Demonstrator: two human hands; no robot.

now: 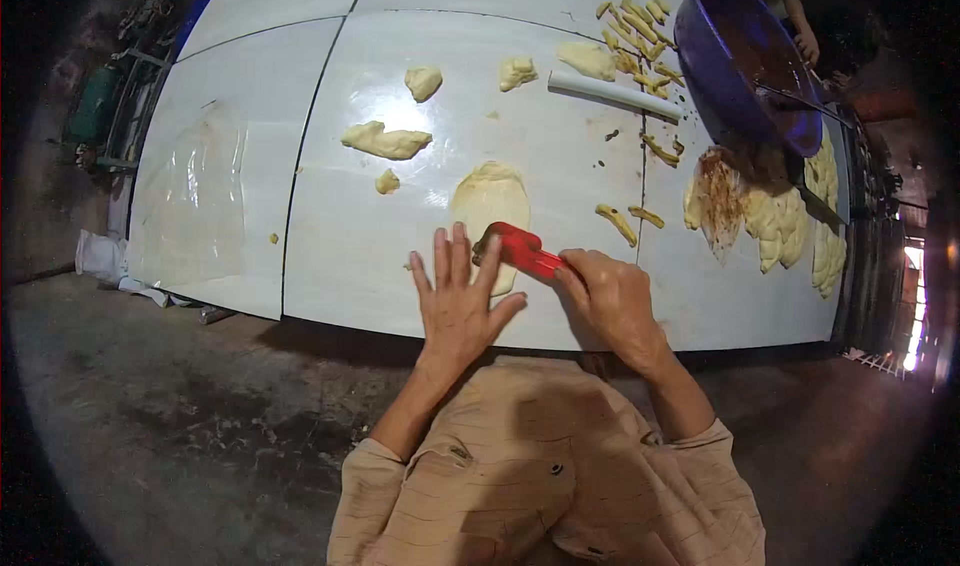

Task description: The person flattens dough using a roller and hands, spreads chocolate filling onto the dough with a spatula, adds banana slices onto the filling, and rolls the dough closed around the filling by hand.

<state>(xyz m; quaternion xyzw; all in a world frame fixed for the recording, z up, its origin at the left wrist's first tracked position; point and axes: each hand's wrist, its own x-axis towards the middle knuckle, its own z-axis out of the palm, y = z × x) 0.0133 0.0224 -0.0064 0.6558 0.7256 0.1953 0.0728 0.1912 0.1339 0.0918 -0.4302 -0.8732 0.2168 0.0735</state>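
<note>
A flattened oval of pale dough (492,198) lies on the white table just beyond my hands. My right hand (612,301) is closed around the handle of a red plastic scoop-like tool (516,248), whose head rests over the near part of the dough. Beside it, my left hand (462,296) is open, fingers spread, its fingertips at the dough's left edge and close to the tool's head. Something dark shows at the head's left end, partly hidden by my fingers. Farther off sit dough lumps (423,84) and a longer dough piece (387,142).
A white rolling rod (613,96) lies beyond the dough, near several brown-streaked dough strips (640,31). At right, a large purple basin (690,66) holds brown contents, with shaped dough pieces (775,228) nearby. Clear plastic sheeting (200,181) covers the left side. Another person's hand (806,48) shows behind the basin.
</note>
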